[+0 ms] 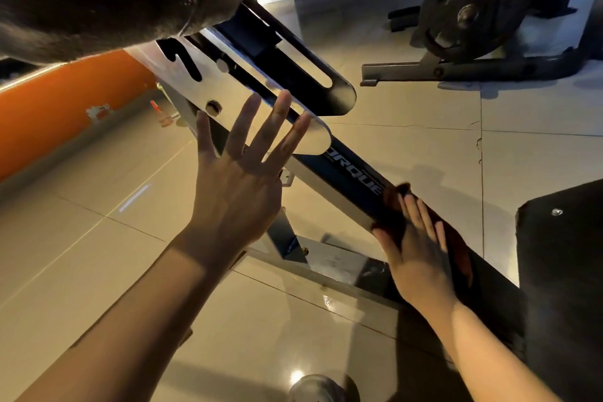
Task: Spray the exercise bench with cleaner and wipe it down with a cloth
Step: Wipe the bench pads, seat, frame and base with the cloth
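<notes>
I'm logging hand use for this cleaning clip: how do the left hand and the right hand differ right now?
The left hand is bare, fingers spread wide, reaching up by the silver bracket of the bench; the right hand lies lower, fingers close together, pressing a dark cloth flat on the black frame bar. The left hand holds nothing; the right hand works the cloth. Both have straight fingers, neither curled round anything.

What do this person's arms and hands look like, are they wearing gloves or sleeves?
No gloves and no sleeves in view. Both forearms are bare right to the bottom edge of the picture. The left hand and the right hand are bare too, and I see no ring, watch or wristband on either.
</notes>
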A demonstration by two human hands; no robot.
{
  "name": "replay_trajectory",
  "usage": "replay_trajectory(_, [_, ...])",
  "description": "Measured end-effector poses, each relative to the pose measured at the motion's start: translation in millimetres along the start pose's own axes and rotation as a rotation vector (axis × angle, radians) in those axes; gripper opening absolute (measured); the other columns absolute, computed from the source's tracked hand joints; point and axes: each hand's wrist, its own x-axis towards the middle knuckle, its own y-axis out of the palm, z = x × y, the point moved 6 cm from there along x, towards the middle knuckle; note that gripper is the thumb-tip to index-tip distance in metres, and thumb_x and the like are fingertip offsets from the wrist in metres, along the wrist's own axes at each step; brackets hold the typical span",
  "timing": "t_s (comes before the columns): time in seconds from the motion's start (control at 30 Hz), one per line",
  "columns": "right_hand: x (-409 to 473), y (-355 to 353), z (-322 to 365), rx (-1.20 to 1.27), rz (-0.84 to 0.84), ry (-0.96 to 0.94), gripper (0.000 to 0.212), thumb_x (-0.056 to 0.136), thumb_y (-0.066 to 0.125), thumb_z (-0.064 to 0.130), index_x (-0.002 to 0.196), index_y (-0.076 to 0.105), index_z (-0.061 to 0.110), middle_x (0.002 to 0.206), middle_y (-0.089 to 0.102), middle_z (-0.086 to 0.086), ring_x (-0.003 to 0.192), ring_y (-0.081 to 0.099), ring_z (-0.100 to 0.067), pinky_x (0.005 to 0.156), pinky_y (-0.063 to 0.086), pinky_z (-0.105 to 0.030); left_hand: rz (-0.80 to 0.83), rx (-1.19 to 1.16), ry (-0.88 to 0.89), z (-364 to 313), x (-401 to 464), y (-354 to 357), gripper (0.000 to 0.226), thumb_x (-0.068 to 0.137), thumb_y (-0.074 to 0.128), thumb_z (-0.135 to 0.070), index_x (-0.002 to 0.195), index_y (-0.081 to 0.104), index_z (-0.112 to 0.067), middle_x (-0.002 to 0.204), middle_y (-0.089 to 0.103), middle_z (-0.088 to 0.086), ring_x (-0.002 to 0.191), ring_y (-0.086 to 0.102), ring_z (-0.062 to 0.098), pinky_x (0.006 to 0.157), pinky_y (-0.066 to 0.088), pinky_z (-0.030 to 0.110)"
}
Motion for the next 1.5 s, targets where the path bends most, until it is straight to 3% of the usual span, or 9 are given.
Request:
replay_trajectory(0.13, [-23.3,5.1,-38.6,0.056,0.014,0.144,0.093,0.068,-0.01,0.088,0.142,-0.014,0.032,0.157,-0.015,0.013,0.144,-0.019,-0.003,0.12,-0.011,-0.039,-0.026,0.003,0.029,-3.4,-0.3,-6.7,0.067,0.092,0.04,-0.026,0.154,0.015,-0.028,0.162,0.011,0.003,0.149,0.007,0.027,0.113,0.0,0.061])
replay_trajectory(0.27, [-14.7,-0.5,-2.5,0.057,-0.12,0.116,0.084,0.084,0.011,0.078,0.149,-0.004,0.027,0.156,-0.007,0.01,0.147,-0.01,-0.009,0.121,-0.005,-0.047,-0.004,0.013,0.021,-3.6,-0.8,-8.3,0.085,0.085,0.063,-0.015,0.154,0.015,-0.028,0.162,0.008,0.004,0.149,0.004,0.028,0.114,-0.001,0.061])
replay_trajectory(0.4, [35.7,-8.8,76.5,-0.114,-0.004,0.047,0.076,0.094,0.017,0.065,0.143,-0.029,0.029,0.156,-0.027,0.007,0.144,-0.024,-0.013,0.118,-0.009,-0.048,0.067,0.02,-0.039,-11.8,-2.3,2.4,0.096,0.085,0.061,-0.017,0.154,-0.004,-0.031,0.163,-0.006,0.002,0.149,-0.003,0.026,0.115,0.002,0.062])
replay_trajectory(0.57, [64.5,-21.7,137.3,-0.103,-0.087,-0.162,0.073,0.094,0.014,0.064,0.155,-0.006,0.029,0.164,-0.005,0.002,0.15,-0.011,-0.021,0.118,-0.007,-0.05,0.042,-0.019,-0.101,-16.6,-4.2,7.1,0.077,0.093,0.048,-0.033,0.154,0.002,-0.029,0.163,0.0,0.002,0.149,0.001,0.026,0.115,0.005,0.063])
replay_trajectory(0.8, [34.0,-5.9,32.2,-0.073,0.012,-0.067,0.083,0.066,-0.012,0.085,0.135,-0.034,0.044,0.15,-0.032,0.017,0.135,-0.038,-0.003,0.117,-0.017,-0.04,0.044,-0.132,-0.171,-23.0,-1.9,8.8,0.069,0.095,0.014,-0.064,0.153,-0.001,-0.031,0.163,-0.004,-0.001,0.15,-0.003,0.023,0.116,0.001,0.059])
replay_trajectory(1.1, [-28.4,4.9,-66.7,0.097,0.034,0.197,0.107,0.057,-0.01,0.099,0.145,-0.012,0.038,0.16,-0.01,0.011,0.144,-0.02,-0.002,0.118,-0.017,-0.039,-0.009,0.03,-0.067,-31.9,10.5,-0.3,0.064,0.096,0.02,-0.058,0.153,0.019,-0.028,0.162,0.013,0.006,0.149,0.008,0.026,0.115,-0.005,0.049])
replay_trajectory(1.23, [-19.3,-0.8,-30.6,0.118,-0.052,0.159,0.099,0.063,-0.012,0.093,0.145,-0.01,0.038,0.16,-0.009,0.013,0.145,-0.017,-0.004,0.12,-0.013,-0.042,-0.012,0.049,-0.053,-31.5,10.6,5.5,0.065,0.097,0.017,-0.058,0.154,0.019,-0.025,0.162,0.011,0.006,0.15,0.008,0.025,0.116,-0.005,0.049])
replay_trajectory(1.37, [34.0,-12.1,65.2,-0.044,-0.039,0.007,0.086,0.066,-0.026,0.082,0.138,-0.033,0.036,0.151,-0.031,0.011,0.141,-0.029,-0.012,0.119,-0.012,-0.046,-0.047,0.026,-0.038,-33.4,9.7,5.5,0.069,0.096,0.022,-0.059,0.154,0.016,-0.023,0.162,0.009,0.007,0.15,0.007,0.024,0.117,-0.003,0.048])
replay_trajectory(1.5, [68.0,-22.2,134.3,-0.065,-0.086,-0.155,0.073,0.098,0.022,0.062,0.155,-0.008,0.029,0.163,-0.012,0.004,0.148,-0.017,-0.021,0.114,-0.015,-0.047,-0.084,0.038,0.004,-29.0,8.6,4.6,0.066,0.098,0.028,-0.057,0.153,0.02,-0.022,0.161,0.015,0.008,0.149,0.011,0.026,0.117,0.0,0.051])
